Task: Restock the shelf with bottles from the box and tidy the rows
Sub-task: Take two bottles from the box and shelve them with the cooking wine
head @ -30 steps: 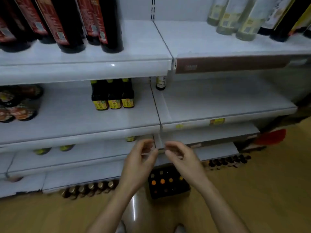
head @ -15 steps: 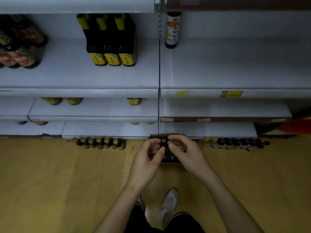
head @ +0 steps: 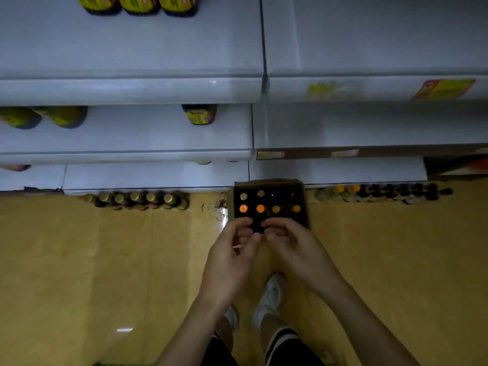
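Note:
A dark cardboard box [head: 267, 182] stands on the floor against the base of the white shelf [head: 132, 89]. Inside it are upright bottles with orange caps [head: 260, 208] and, behind them, gold caps [head: 243, 196]. My left hand [head: 232, 252] and my right hand [head: 291, 243] hover close together over the box's near edge. Their fingers are loosely curled and the fingertips almost meet. Neither hand holds a bottle. The hands hide the box's front row.
Dark bottles with yellow labels [head: 140, 3] stand on the upper shelf, and more [head: 199, 114] one level down. Rows of bottles line the floor at the shelf's foot, left [head: 137, 199] and right [head: 390, 192]. My white shoes [head: 272, 294] stand on the yellow floor.
My view has tilted down from the shelves to the floor and the box. Both hands have dropped with it, staying close together, and now hang over the box.

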Demonstrator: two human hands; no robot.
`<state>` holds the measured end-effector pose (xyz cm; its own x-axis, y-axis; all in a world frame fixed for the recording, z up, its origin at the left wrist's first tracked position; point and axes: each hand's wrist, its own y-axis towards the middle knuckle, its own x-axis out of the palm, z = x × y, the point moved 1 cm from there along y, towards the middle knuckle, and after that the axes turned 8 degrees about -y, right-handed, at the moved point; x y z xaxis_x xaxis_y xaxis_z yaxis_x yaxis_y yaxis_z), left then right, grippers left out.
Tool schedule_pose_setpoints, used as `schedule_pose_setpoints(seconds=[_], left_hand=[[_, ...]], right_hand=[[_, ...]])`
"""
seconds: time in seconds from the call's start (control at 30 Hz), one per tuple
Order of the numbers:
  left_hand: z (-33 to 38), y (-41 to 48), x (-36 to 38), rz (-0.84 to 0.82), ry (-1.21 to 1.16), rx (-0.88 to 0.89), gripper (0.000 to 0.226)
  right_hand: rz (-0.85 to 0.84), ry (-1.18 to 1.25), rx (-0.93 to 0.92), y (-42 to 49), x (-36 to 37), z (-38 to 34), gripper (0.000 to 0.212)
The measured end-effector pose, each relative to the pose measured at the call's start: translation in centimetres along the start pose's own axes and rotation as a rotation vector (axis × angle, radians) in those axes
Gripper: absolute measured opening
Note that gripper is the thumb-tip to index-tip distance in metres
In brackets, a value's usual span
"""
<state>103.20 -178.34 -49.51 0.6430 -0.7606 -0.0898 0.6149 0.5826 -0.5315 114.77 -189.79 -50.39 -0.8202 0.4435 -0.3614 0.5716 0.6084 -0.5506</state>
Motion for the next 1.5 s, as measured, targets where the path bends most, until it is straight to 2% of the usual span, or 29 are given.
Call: schedule_pose_setpoints(seconds=[0.27,0.5,0.7,0.83,1.03,1.17,1.33,1.5], left_hand=[[-9.2,10.0,1.0,-0.046,0.001,-0.026,0.029],[-18.0,18.7,3.6,-0.119,0.075,0.013,0.028],[-24.5,26.2,3.5,-0.062,0.131,0.030,0.028],[-27.8,29.4,4.4,-0.093,0.174,0.096,0.031],[-29.4,33.5,4.6,-0.148,0.377,0.260,0.036],[-29.3,36.3,3.5,-0.114,0.505,0.383,0.038],[-29.8,37.3,4.1,-0.177,0.595,0.415,0.039],[-30.6,37.9,4.9,-0.182,0.696,0.374,0.043]], right_hand=[[0.074,0.069,0.075,9.3,4.7,8.4,0.025],[0.086,0.012,0.101,17.1,7.6,17.1,0.027],[0.074,-0.024,0.049,23.6,9.7,23.4,0.030],[0.144,-0.088,-0.018,27.1,10.4,26.4,0.026],[0.074,-0.366,-0.183,31.5,9.3,27.2,0.035],[0.153,-0.597,-0.310,34.4,8.9,27.1,0.041],[0.097,-0.840,-0.275,35.9,8.5,27.2,0.045],[0.047,-0.827,-0.218,36.1,9.0,26.9,0.049]])
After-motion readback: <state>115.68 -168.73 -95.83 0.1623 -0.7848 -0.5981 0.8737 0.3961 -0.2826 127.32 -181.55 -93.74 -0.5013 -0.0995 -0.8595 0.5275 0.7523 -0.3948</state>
